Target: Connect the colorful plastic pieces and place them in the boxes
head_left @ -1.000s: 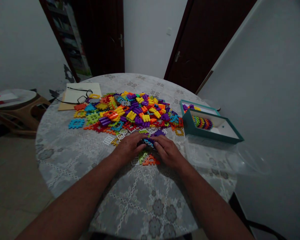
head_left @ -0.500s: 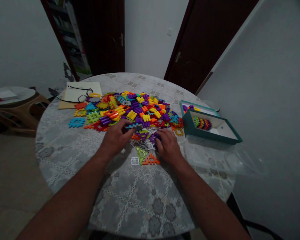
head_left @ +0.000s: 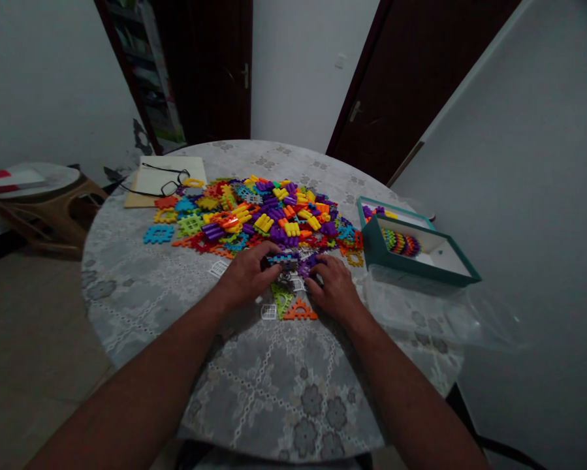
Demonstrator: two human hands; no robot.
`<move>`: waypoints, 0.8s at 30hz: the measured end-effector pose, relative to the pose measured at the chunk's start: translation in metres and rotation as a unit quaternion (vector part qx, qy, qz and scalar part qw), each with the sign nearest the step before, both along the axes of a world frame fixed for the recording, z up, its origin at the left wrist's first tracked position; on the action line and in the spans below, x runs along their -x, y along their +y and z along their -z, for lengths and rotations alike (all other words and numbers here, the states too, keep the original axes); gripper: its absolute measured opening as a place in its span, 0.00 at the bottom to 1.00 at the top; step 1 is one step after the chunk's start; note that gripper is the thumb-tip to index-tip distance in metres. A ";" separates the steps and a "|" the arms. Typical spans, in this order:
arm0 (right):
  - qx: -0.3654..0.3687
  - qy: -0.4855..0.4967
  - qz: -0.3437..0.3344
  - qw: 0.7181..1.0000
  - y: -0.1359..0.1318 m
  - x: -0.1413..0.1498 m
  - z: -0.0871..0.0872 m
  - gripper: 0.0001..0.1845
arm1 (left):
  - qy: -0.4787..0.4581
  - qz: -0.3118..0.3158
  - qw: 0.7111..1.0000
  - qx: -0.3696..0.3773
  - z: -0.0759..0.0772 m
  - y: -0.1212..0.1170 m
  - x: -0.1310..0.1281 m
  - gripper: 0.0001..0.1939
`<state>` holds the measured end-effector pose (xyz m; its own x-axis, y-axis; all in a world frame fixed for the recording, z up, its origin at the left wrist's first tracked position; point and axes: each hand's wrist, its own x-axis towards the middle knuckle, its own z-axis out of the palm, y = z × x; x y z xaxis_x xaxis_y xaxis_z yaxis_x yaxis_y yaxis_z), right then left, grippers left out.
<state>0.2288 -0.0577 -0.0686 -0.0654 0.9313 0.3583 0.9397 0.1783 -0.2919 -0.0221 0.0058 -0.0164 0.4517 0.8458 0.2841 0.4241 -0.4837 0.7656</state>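
Closer to the right hand [head_left: 336,287] than a moment ago, the left hand [head_left: 248,273] has carried a blue-and-grey block [head_left: 286,261] rightward and slightly toward the person. The block is at the near side of the colourful pile [head_left: 273,215], clamped between left thumb and fingers. Its long axis runs left to right, along the pile's near edge, the right end pointing at a purple piece [head_left: 306,264]. Right fingers curl at that piece, thumb spread lower; whether they grip it, I cannot tell. Nearer the person than the pile lie a green triangle [head_left: 282,301], an orange triangle [head_left: 300,311] and a white window piece [head_left: 268,312], then a broad stretch of patterned cloth to the rounded edge of the counter [head_left: 273,385]. Right of the pile, a green box [head_left: 415,269] and clear plastic packaging [head_left: 403,300] limit sideways room. Black glasses [head_left: 170,189] rest beyond the pile's left end.
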 end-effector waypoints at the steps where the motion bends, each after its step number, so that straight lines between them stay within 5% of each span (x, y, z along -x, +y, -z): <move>1: 0.002 -0.002 0.001 1.000 0.000 0.001 0.000 0.09 | 0.012 0.019 1.000 -0.001 0.002 0.000 -0.001 0.10; 9: 0.016 -0.010 -0.025 1.000 0.000 -0.004 -0.001 0.07 | 0.069 0.131 0.988 -0.042 0.015 -0.007 -0.011 0.10; 24: 0.030 0.016 -0.118 0.992 -0.008 -0.016 -0.017 0.07 | 0.084 0.147 0.984 -0.048 0.024 -0.006 -0.013 0.12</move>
